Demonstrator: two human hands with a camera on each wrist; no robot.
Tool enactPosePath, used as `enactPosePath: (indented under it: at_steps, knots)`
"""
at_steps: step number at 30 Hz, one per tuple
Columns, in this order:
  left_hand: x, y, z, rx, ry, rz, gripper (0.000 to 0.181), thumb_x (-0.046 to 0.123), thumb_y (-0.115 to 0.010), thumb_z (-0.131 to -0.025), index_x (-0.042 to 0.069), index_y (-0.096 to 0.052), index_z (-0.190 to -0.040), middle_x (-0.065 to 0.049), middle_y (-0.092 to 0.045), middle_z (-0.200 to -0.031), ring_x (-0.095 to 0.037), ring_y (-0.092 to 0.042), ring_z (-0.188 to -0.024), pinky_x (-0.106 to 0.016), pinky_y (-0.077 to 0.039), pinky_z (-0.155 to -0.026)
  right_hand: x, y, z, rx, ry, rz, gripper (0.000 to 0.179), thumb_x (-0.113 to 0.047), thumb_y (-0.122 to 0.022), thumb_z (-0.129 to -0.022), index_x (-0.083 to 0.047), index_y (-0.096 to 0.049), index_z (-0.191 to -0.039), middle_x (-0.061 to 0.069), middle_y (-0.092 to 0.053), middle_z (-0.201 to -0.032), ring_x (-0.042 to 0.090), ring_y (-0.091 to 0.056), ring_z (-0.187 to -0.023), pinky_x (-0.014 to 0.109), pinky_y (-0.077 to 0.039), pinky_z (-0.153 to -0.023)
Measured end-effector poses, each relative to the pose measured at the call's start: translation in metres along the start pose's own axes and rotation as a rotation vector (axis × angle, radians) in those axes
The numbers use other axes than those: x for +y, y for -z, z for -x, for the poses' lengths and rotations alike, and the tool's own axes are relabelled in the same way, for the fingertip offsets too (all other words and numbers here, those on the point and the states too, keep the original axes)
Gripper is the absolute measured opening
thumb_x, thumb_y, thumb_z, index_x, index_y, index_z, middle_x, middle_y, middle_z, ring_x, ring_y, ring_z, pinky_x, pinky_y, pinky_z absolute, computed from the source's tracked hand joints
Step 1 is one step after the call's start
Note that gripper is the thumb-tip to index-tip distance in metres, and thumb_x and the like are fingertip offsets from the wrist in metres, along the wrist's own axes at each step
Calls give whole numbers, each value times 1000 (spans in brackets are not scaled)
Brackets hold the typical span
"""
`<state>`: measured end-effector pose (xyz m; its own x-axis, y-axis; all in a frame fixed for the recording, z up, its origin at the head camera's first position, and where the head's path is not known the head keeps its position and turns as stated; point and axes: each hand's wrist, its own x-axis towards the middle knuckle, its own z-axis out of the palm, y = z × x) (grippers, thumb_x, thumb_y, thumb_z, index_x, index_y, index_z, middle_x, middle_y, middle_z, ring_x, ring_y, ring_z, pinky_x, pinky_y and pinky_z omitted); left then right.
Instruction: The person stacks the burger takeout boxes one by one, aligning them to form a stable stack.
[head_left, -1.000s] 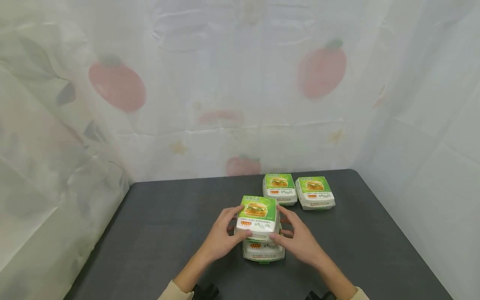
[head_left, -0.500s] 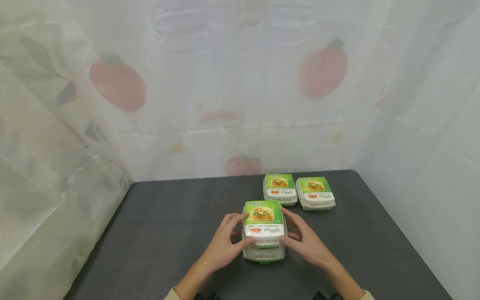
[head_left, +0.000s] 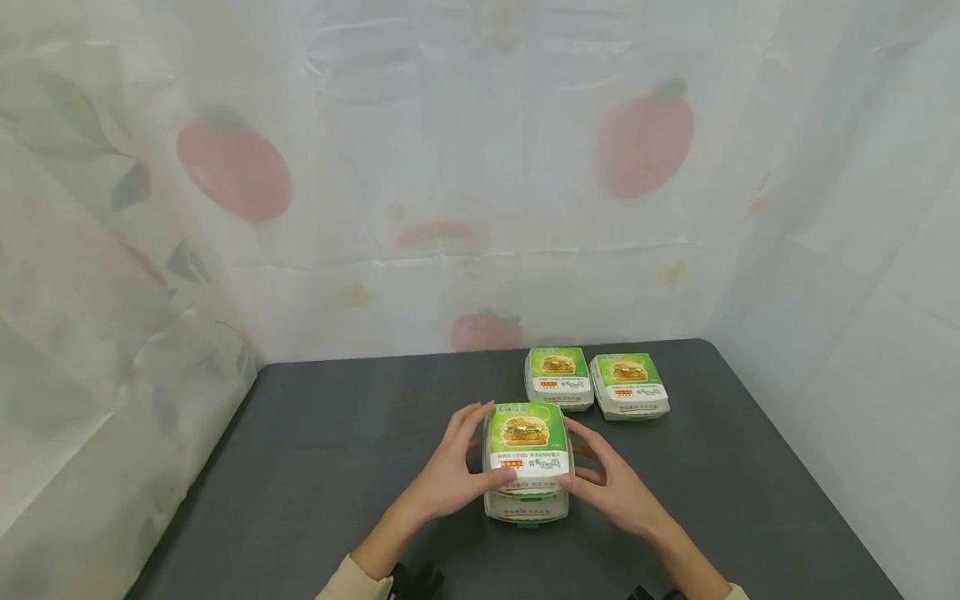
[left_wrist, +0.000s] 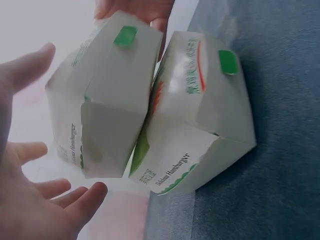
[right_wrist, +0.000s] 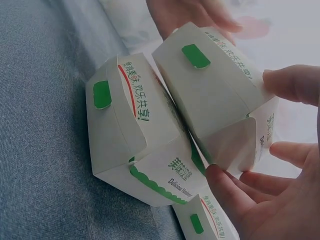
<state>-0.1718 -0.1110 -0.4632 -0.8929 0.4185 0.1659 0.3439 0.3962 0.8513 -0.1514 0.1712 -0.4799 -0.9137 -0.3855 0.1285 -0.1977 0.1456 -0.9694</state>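
Note:
Two green-and-white hamburger boxes are stacked at the front middle of the table. The upper box (head_left: 527, 442) sits on the lower box (head_left: 527, 508), their printed lids facing up. On the left side, my left hand (head_left: 453, 471) has its fingers spread; a gap shows between it and the upper box in the left wrist view. My right hand (head_left: 615, 483) holds the upper box's right side, thumb at the front corner and fingertips (right_wrist: 215, 172) along the side wall. Green closing tabs show on the front of both boxes in the wrist views.
Two more hamburger boxes stand behind the stack: the back left box (head_left: 559, 379) and the back right box (head_left: 630, 387), side by side. The dark table (head_left: 337, 442) ends at a pale fruit-print curtain (head_left: 360, 167), which also rises at both sides.
The upper box has moved right and down onto the lower one, lining up with it. The left fingers have since spread off its side; the right hand moved with the box, then stayed.

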Motion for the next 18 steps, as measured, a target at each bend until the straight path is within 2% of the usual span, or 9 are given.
enactPosePath:
  at_steps: [4,8,12,18]
  knots:
    - [0,1,-7,-37,8,6,98,40,-82,-86,26,-23,-163,-9,-10,-168,-35,-33,-145,-55,-38,-110,-1,0,0,-7,-21,-2,74,-18,-69,-99,-18,-28,-161,13,-27,-162,41,-38,-141,32,-49,-101]
    - [-3,1,-9,-61,14,11,99,42,-82,-86,24,-22,-163,-9,-15,-166,-33,-44,-136,-53,-44,-102,0,1,-1,-21,-42,-7,74,-19,-69,-99,-20,-28,-161,11,-27,-163,39,-39,-141,31,-48,-102]
    - [-6,-1,-9,-58,26,23,98,40,-82,-86,23,-22,-163,-5,-21,-164,-26,-49,-128,-47,-47,-97,1,6,0,-37,-31,7,74,-20,-69,-100,-20,-27,-161,13,-26,-164,41,-39,-142,34,-47,-103]
    - [-4,-3,-12,-60,33,-5,98,46,-80,-86,23,-23,-162,-4,-23,-163,-21,-51,-120,-44,-46,-96,0,23,2,-9,10,111,71,-19,-68,-100,-16,-29,-161,20,-31,-161,44,-42,-140,42,-46,-105]
